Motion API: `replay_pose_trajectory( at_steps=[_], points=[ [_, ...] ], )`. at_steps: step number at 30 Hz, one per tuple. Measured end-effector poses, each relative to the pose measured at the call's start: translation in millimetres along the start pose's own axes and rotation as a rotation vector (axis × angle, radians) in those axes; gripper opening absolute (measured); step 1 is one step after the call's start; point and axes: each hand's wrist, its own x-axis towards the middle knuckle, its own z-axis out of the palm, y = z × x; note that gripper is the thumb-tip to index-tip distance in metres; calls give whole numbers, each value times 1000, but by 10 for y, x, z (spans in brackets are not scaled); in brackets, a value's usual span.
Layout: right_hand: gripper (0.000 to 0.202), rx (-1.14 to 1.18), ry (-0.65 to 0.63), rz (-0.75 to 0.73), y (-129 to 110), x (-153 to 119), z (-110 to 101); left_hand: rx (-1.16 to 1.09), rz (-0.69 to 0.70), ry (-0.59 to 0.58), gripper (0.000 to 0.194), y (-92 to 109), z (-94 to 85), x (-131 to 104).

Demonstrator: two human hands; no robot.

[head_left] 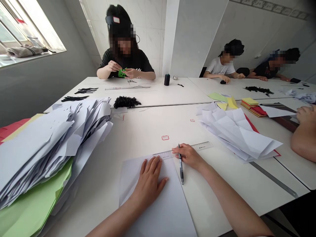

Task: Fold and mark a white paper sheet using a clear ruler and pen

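Head view — sheet (158,200) under left hand (148,179), right hand (189,156) beside.

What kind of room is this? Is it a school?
Probably a craft or paper workroom, not clearly a school. People sit around white tables with big stacks of paper. The right hand holds a pen beside a ruler.

You have two rulers (182,149) (127,87), one pen (181,166), one thread spool (167,79) and three co-workers (125,49) (223,62) (277,65) opposite.
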Motion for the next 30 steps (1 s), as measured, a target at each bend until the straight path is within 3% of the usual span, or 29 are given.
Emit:
replay_pose_trajectory(
  at_steps=[30],
  points=[
    [30, 13, -7, 41, -1, -13, 5, 23, -3, -20, 54, 10, -8, 4]
  ],
)
